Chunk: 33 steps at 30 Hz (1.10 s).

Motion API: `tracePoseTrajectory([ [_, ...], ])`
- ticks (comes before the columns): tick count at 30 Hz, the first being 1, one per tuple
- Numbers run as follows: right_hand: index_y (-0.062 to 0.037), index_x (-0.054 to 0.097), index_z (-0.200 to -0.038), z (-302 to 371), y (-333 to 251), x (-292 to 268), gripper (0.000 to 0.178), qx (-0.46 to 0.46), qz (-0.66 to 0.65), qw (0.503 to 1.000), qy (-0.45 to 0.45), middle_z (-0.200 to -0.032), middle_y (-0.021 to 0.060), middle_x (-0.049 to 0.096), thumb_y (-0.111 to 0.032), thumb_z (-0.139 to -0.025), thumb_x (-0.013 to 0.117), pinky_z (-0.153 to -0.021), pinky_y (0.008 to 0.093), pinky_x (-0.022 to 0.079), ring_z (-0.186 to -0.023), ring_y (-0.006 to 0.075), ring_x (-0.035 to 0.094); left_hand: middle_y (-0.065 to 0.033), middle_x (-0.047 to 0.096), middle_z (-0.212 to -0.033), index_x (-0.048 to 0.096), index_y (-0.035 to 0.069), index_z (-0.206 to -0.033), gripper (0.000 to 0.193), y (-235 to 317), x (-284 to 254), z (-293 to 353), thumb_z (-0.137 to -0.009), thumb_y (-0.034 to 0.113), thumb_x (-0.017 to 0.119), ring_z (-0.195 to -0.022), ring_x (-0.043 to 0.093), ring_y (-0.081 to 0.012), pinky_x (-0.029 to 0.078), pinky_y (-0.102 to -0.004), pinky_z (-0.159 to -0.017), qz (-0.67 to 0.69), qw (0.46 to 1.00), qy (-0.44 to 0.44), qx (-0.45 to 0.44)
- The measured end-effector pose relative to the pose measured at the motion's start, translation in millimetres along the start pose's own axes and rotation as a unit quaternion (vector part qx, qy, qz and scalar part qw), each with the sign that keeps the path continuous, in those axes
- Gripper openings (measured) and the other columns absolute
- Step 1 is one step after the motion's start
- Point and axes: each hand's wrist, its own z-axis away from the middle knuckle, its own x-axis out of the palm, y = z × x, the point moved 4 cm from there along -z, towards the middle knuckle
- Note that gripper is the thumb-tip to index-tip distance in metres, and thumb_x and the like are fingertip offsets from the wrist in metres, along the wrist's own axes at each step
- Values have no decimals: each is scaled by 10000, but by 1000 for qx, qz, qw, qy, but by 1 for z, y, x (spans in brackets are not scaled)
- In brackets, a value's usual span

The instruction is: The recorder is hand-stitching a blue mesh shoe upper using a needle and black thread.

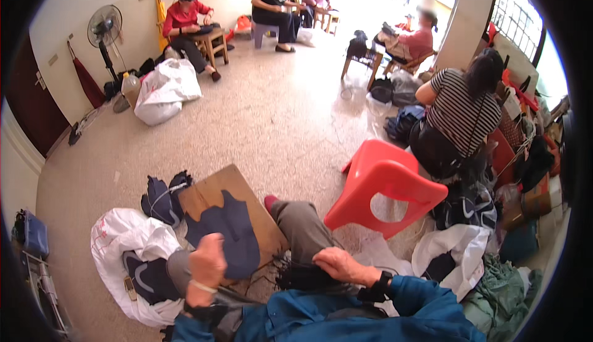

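My left hand (pixel 209 260) is closed like a fist over the near edge of a dark blue cut fabric piece (pixel 231 234). Whatever its fingers may hold is hidden. The fabric lies flat on a brown wooden stool top (pixel 213 184) in front of me. Across my lap rests a bundle of black cords (pixel 302 275), with loose strands trailing to the left. My right hand (pixel 347 265) is at the right of this bundle, fingers curled in; I cannot make out what is between them.
A red plastic stool (pixel 386 187) stands ahead to the right. White sacks (pixel 126 234) with dark fabric pieces sit left, and another sack (pixel 460 249) right. A person in stripes (pixel 463 110) sits nearby at right; several others sit farther off. A fan (pixel 105 27) stands far left.
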Motion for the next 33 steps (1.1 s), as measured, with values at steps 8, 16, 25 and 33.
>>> tracePoseTrajectory([
  [8, -18, 651, -984, -20, -25, -14, 130, -12, -46, 999, 25, -920, 162, 679, -113, -902, 617, -770, 404, 523, -887, 354, 655, -185, 648, -859, 607, 58, -976, 70, -56, -52, 34, -914, 86, 589, -793, 640, -398, 490, -454, -642, -63, 979, -35, -189],
  [16, -2, 629, -1005, -47, -52, 28, 160, -60, -66, 992, -87, -874, 202, 658, -120, -899, 612, -712, 432, 529, -829, 392, 653, -109, 647, -899, 661, 101, -961, 128, 60, 1, 17, -853, 164, 686, -808, 658, -320, 528, -413, -657, 186, 981, -49, 4],
  [25, -10, 657, -1006, -12, -24, 16, 166, -10, -79, 993, -88, -942, 196, 674, -139, -917, 603, -766, 412, 527, -895, 368, 658, -75, 663, -825, 663, 115, -906, 84, 69, 59, 46, -880, 192, 640, -734, 660, -293, 523, -395, -590, 69, 949, -297, 76],
  [33, -22, 651, -1006, 10, 1, 11, 158, 39, -100, 994, -36, -942, 170, 682, -155, -935, 605, -787, 377, 534, -907, 334, 666, -138, 607, -688, 555, 82, -749, 212, -43, -39, 41, -915, 194, 625, -641, 621, -355, 475, -445, -543, -64, 994, -83, -27],
])
